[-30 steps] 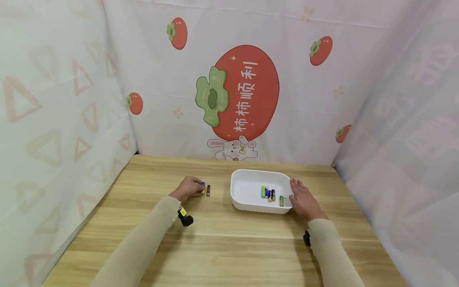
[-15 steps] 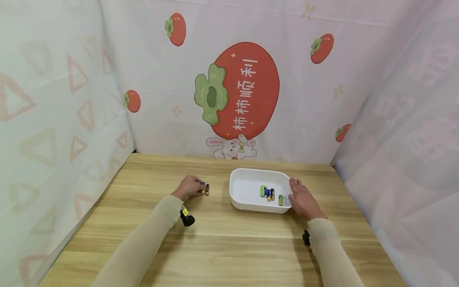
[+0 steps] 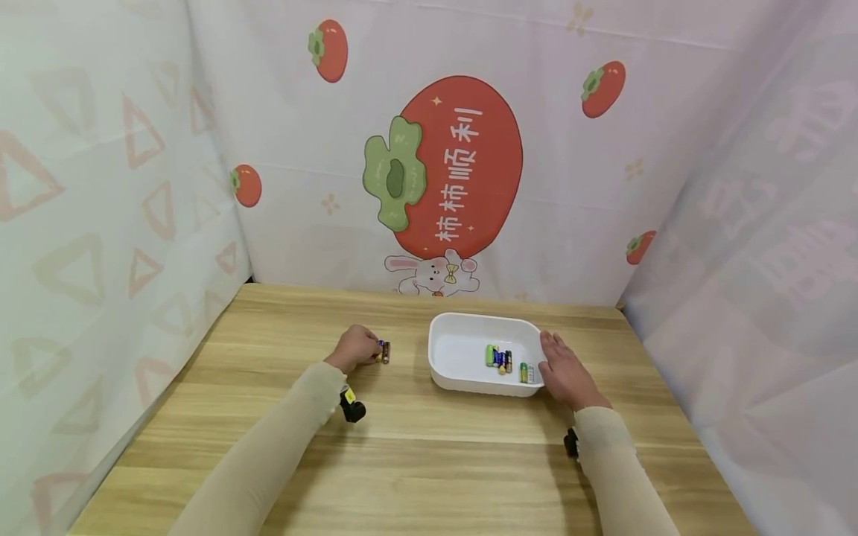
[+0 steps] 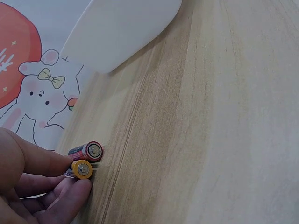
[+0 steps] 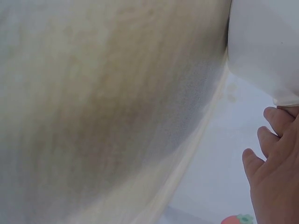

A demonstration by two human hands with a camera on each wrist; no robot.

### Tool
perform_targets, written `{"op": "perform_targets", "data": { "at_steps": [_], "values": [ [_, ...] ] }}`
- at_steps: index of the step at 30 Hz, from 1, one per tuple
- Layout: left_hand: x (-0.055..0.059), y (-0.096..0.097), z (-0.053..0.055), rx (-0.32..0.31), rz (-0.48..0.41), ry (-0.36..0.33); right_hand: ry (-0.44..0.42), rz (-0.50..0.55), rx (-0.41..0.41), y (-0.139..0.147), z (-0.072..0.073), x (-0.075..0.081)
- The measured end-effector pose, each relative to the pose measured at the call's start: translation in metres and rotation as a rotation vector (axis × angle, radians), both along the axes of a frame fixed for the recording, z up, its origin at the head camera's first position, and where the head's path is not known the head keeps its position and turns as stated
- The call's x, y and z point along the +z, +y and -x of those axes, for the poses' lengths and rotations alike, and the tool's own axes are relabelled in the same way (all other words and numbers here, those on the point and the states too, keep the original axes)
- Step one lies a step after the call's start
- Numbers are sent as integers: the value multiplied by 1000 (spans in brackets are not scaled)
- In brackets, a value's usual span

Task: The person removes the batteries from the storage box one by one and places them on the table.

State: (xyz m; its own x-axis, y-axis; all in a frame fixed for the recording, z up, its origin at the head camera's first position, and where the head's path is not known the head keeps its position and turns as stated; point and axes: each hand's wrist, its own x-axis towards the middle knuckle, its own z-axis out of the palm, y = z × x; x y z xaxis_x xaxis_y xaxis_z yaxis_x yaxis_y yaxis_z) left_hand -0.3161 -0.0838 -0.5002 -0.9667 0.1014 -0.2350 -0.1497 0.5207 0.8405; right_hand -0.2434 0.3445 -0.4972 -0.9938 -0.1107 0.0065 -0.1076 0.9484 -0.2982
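My left hand (image 3: 355,348) pinches a blue-and-yellow battery (image 4: 82,169) between thumb and fingers, low at the tabletop. Right beside it lies a dark battery (image 4: 93,150) with a reddish end; in the left wrist view the two look to be touching. Over on the right side, my right hand (image 3: 568,372) rests along the right rim of a white plastic tray (image 3: 462,346), its fingers fairly straight. Inside that tray sit several batteries: a green one (image 3: 490,356) and others in a cluster, plus a green-and-white pair (image 3: 526,373) nearer the front right corner.
Both arms reach over a wooden table (image 3: 429,461). Patterned cloth screens stand at the back (image 3: 295,253) and both sides. A strip of tabletop lies between the left hand and the tray. A small black camera (image 3: 352,408) sits on the left wrist.
My left hand has brought its battery slightly right, narrowing the gap to the dark battery. The right hand keeps its place at the tray. The head view has shifted slightly.
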Motion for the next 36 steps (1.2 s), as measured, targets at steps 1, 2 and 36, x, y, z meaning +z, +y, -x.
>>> {"op": "perform_targets", "data": {
  "at_steps": [1, 2, 36],
  "values": [
    [0, 0, 0, -1, 0, -1, 1, 0, -1, 0, 0, 0],
    [0, 0, 0, 0, -3, -2, 3, -1, 0, 0, 1, 0],
    [7, -8, 4, -3, -168, -47, 1, 34, 22, 2, -1, 0]
  ]
}}
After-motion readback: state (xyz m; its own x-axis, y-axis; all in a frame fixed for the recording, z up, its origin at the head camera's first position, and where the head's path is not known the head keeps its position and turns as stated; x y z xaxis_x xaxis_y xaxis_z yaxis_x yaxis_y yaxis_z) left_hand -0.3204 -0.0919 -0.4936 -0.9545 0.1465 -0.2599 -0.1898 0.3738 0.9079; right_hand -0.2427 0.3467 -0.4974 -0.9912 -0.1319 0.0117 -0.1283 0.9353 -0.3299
